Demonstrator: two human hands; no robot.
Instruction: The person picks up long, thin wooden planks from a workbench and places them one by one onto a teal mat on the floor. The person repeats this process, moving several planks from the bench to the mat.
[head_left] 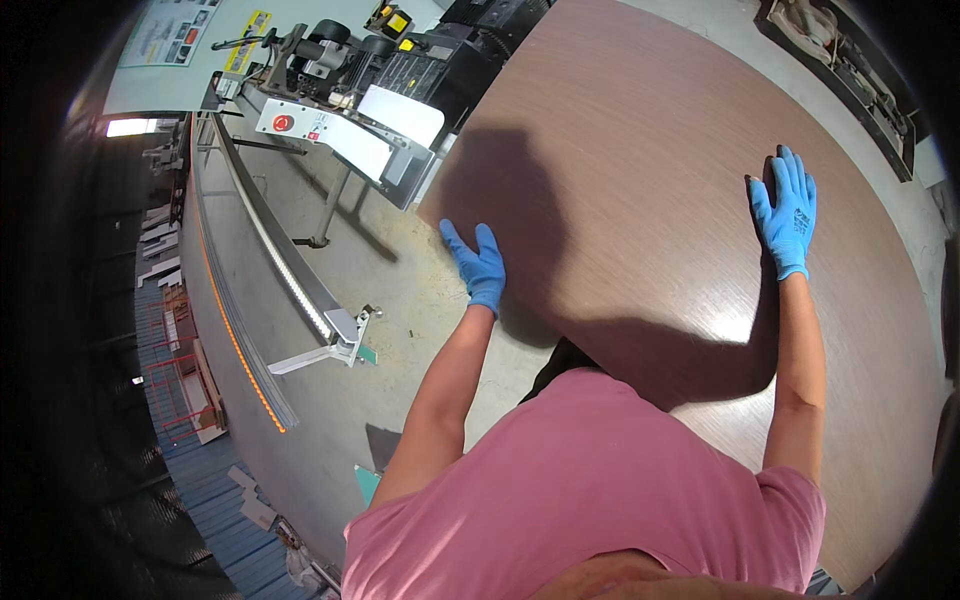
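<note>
A large brown wood-grain panel (640, 130) spreads across the middle and right, with my shadow over part of it. My right hand (790, 215), in a blue work glove, lies flat on the panel towards its far right side, fingers stretched out. At the panel's left edge is my left hand (477, 265), gloved the same, thumb and fingers apart. It is beside the edge; whether it touches the panel I cannot tell. Neither hand grips anything. Beyond the left hand stands a machine (400, 80) with a white cover, black motors and a red push button (283, 123).
A long metal guide rail (265, 230) with a bracket at its near end runs along the left. A row of orange rollers (235, 330) lies beside it. Farther left are a red rack (185, 370) and loose boards. A dark-framed machine part (850, 75) sits beyond the panel at far right.
</note>
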